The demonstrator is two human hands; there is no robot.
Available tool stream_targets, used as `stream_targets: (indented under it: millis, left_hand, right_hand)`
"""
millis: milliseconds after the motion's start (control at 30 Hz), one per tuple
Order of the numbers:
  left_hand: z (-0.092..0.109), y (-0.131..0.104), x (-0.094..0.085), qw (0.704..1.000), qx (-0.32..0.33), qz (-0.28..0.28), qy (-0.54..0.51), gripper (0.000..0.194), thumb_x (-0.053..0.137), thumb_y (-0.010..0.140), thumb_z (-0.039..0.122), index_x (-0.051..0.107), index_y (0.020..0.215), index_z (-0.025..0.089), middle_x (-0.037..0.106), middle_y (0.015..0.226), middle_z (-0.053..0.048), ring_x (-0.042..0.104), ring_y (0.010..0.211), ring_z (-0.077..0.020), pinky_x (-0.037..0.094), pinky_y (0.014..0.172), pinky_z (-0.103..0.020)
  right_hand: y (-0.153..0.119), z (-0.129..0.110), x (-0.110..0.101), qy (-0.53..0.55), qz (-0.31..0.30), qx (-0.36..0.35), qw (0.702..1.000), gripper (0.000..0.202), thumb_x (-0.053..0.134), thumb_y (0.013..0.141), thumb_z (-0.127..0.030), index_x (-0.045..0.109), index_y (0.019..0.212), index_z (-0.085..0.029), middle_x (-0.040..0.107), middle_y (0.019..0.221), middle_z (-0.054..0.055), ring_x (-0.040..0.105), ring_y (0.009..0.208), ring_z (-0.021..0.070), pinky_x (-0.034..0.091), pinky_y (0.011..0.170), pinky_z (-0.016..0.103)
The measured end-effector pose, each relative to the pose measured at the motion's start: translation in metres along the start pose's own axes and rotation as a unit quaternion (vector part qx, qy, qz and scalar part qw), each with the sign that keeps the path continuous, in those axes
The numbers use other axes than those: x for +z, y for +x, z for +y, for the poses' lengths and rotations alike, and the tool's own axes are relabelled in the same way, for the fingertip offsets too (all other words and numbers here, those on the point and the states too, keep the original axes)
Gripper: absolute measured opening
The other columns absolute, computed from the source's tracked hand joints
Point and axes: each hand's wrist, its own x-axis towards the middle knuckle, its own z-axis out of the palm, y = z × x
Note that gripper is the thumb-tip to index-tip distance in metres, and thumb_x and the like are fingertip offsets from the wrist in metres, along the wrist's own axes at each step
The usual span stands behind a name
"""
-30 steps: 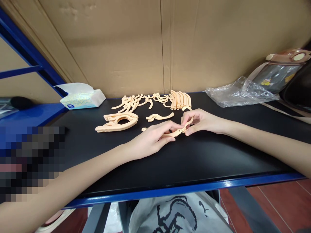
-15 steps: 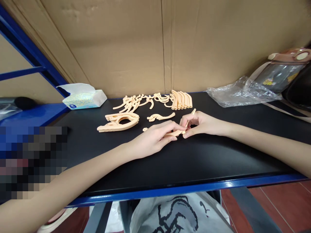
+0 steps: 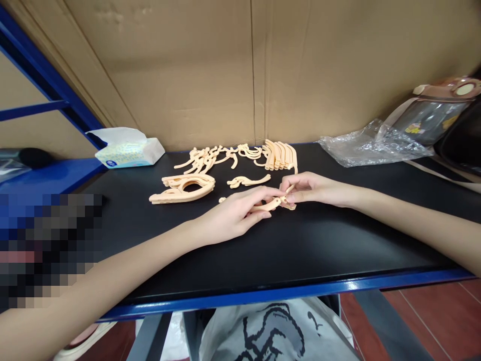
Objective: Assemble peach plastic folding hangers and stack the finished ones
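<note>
Over the middle of the black table, my left hand (image 3: 242, 210) is closed on a cream plastic folding-hanger piece (image 3: 271, 205), whose other end shows beyond my fingers. My right hand (image 3: 300, 188) meets it from the right, pinching a thin curved hanger arm (image 3: 290, 189) against the joint. Fingers partly hide where the two parts touch. Just behind my left hand lies a loose curved hanger piece with a hook (image 3: 248, 181). To the left, a few folded hangers (image 3: 184, 189) lie stacked flat.
At the back are a jumble of hanger hooks (image 3: 206, 158) and a row of curved hanger arms (image 3: 280, 155). A tissue pack (image 3: 130, 147) stands at back left. A clear plastic bag (image 3: 372, 145) and a strapped bottle (image 3: 424, 118) are at back right. The table's blue edge (image 3: 270, 298) runs in front.
The piece in my right hand has turned from pointing up to lying lower, and its fingers have shifted around the joint. My left hand stays nearly in place.
</note>
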Motion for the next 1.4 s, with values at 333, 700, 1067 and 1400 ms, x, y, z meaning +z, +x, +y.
stream_targets:
  millis: [333,700,1067,1400]
  left_hand:
    - [-0.0017,-0.0011,0.0011,1.0,0.027,0.009,0.001,0.038,0.046,0.094,0.018,0.044,0.131,0.025,0.06,0.112,-0.006,0.059,0.098,-0.0165,0.046,0.086,-0.029]
    - [-0.0001,-0.0015,0.0019,0.999,0.043,0.003,0.03,0.04,0.045,0.093,0.015,0.044,0.132,0.026,0.059,0.109,-0.006,0.058,0.097,-0.0149,0.046,0.084,-0.027]
    - [-0.0004,0.0001,0.0014,0.998,0.042,0.001,0.041,0.039,0.044,0.094,0.017,0.044,0.132,0.026,0.059,0.105,-0.005,0.057,0.094,-0.0154,0.046,0.082,-0.027]
    - [-0.0023,0.0,0.0007,0.997,0.029,-0.008,0.069,0.041,0.043,0.094,0.016,0.041,0.134,0.023,0.057,0.116,-0.007,0.056,0.103,-0.0165,0.045,0.087,-0.028]
  right_hand:
    - [0.0016,-0.0016,0.0016,0.011,0.017,0.016,1.0,0.017,0.066,0.08,-0.03,0.058,0.084,-0.016,0.063,0.074,-0.002,0.055,0.068,0.0093,0.042,0.07,0.026]
    - [0.0023,0.0018,0.0028,0.035,0.027,0.009,0.999,0.013,0.069,0.077,-0.024,0.061,0.082,-0.015,0.064,0.069,-0.002,0.054,0.063,0.0079,0.042,0.064,0.024]
    - [0.004,0.0046,0.0045,0.058,0.038,0.005,0.998,0.013,0.069,0.075,-0.022,0.059,0.08,-0.015,0.067,0.071,0.0,0.054,0.06,0.0078,0.044,0.063,0.024]
    - [0.0043,0.0056,0.0065,0.023,0.046,0.0,0.999,0.014,0.067,0.076,-0.022,0.055,0.079,-0.016,0.064,0.068,-0.002,0.052,0.059,0.0069,0.041,0.058,0.022]
